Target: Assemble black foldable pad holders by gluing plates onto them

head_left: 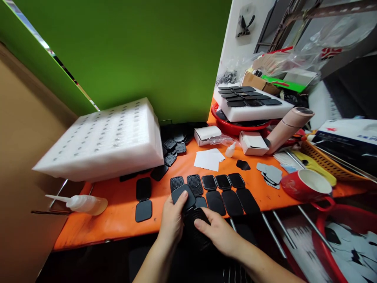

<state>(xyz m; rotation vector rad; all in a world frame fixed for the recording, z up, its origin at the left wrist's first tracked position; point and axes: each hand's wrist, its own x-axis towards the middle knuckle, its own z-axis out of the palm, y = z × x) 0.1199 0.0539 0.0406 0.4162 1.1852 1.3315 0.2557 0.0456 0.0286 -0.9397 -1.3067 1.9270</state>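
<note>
Between my hands is an opened black hinged compact case (177, 191), held just over the table's front edge. My left hand (171, 222) grips its smooth square half, thumb on top. The other, darker half is in my right hand (220, 234), whose thumb presses along its edge; the fingers underneath are hidden. Right behind them, a row of opened black cases (232, 202) lies on the orange table (118, 212). Two at the row's left show ridged round inner faces (194, 184). Another opened case (143, 210) lies farther left.
A white foam block (103, 157) stands at the left near a glue bottle (88, 204), with a heap of black cases (173, 147) beside it. White cards (207, 159), small boxes (253, 143), a pink flask (290, 129) and a red mug (297, 190) occupy the right.
</note>
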